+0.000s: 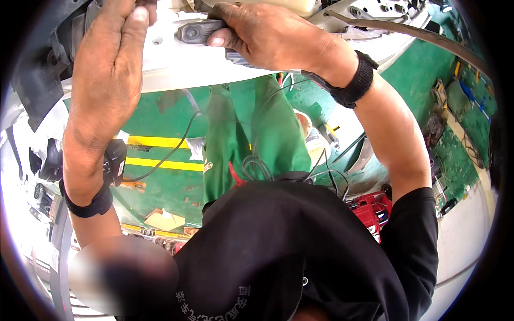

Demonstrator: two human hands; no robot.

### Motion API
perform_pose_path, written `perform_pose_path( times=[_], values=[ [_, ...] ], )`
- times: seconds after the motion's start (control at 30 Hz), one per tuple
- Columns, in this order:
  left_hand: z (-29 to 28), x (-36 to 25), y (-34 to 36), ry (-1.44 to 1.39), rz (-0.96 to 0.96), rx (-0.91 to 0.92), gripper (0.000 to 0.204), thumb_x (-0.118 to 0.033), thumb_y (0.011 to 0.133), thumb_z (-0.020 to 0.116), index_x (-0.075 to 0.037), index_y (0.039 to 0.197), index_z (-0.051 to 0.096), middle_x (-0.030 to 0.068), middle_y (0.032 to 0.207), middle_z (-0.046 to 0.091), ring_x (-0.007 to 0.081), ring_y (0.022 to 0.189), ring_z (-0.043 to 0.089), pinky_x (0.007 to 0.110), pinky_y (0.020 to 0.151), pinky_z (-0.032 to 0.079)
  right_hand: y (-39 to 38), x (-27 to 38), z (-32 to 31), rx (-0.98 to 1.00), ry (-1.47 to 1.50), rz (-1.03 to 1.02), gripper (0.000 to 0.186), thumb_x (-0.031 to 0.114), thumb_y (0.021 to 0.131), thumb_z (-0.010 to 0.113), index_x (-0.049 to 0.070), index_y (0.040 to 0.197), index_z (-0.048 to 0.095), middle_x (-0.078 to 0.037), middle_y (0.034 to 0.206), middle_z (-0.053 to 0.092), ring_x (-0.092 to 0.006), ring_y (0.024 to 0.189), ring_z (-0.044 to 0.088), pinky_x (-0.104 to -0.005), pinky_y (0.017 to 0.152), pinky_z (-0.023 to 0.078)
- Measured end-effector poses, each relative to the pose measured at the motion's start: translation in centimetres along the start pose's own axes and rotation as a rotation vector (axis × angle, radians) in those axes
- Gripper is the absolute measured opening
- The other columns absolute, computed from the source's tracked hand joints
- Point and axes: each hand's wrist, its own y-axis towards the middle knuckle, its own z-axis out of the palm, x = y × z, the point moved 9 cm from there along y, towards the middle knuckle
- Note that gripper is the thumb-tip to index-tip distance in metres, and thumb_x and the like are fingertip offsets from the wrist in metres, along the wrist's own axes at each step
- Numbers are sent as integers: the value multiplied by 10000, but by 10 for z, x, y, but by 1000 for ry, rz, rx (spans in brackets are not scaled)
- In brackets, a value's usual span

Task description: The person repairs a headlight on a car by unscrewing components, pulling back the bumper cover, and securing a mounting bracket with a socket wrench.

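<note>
Along the top of the view runs a white vehicle body panel (187, 72) with holes in it. My right hand (267, 35) is closed round a grey tool with a flat, rounded head (197, 32), which lies over the panel and points left. Most of the tool's body is hidden under the hand. My left hand (110, 69) is raised at the panel's left part, beside dark trim (37, 80). Its thumb shows, but the other fingers run out at the top edge, so what they touch is hidden.
A brown hose (412, 32) crosses the upper right. Below lies a green floor with yellow stripes (166, 163) and a cable (176, 152). A red tool case (369, 211) sits at right, a cardboard piece (164, 219) at lower left. Blurred patch covers the lower left.
</note>
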Motion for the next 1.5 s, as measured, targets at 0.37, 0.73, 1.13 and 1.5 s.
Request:
perform_pose_path(
  times=[0.37, 0.73, 1.13, 1.5],
  values=[
    [2, -22, -7, 190, -36, -78, 315, -268, 1019, 550, -65, 1220, 682, 21, 955, 586, 111, 883, 518, 243, 795, 423, -4, -5, -8, -78, 2, -22, 254, 256, 950, 556, 17, 1016, 611, -220, 823, 675, -410, 835, 665, -509, 754, 517],
    [18, -4, -15, -308, -80, -286, 186, -14, 882, 710, -20, 1067, 703, 22, 1067, 670, 94, 897, 591, 221, 766, 442, -9, -11, -12, -168, 26, -78, 266, 291, 955, 562, 30, 969, 611, -209, 776, 662, -411, 780, 658, -503, 710, 513],
    [34, -24, -6, -4, 141, -232, 173, 0, 793, 771, -29, 955, 716, 52, 975, 689, 117, 813, 565, 255, 700, 432, -17, -20, -11, -94, 24, 0, 224, 239, 918, 576, 31, 990, 621, -209, 844, 682, -396, 861, 664, -499, 778, 507],
    [43, -19, 4, -67, 45, -172, 147, 14, 797, 763, 1, 930, 703, 38, 986, 664, 93, 789, 530, 231, 697, 432, -18, -27, -6, -47, -17, 47, 242, 214, 883, 587, 43, 1053, 607, -194, 901, 695, -383, 907, 670, -506, 811, 512]
  ],
)
